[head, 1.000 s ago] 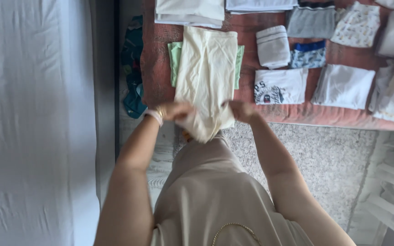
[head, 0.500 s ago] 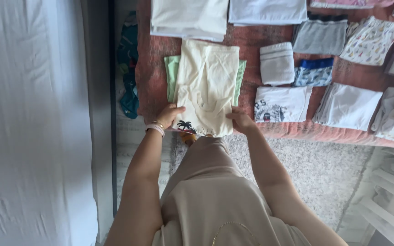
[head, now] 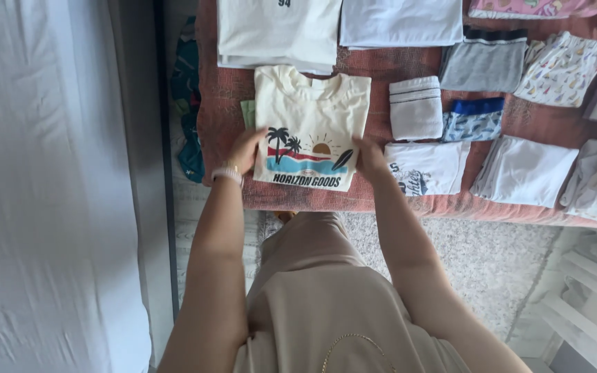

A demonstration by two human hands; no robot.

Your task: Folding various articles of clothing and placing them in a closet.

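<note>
Head view: I stand at the edge of a bed (head: 381, 200) with a reddish cover. My left hand (head: 247, 148) grips the left edge of a folded cream tee (head: 311, 128), fingers on the cloth; a pale wristband (head: 228, 173) sits on that wrist. My right hand (head: 370, 157) grips the right edge of the same tee. The tee lies flat on the cover near the front edge, print side up: palms, a sun, a blue wave. A green cloth (head: 247, 112) pokes out from under its left side. Just behind it sits a stack of white tees (head: 278, 31), with another white fold (head: 401, 21) beside that. Right of the tee: a small white fold (head: 416, 107), a blue patterned piece (head: 475, 119), a grey piece (head: 486, 59), a white printed tee (head: 430, 166) touching my right hand, more white folds (head: 523, 171). A teal garment (head: 186, 97) hangs off the bed's left side. Grey carpet (head: 492, 262) under me.
</note>
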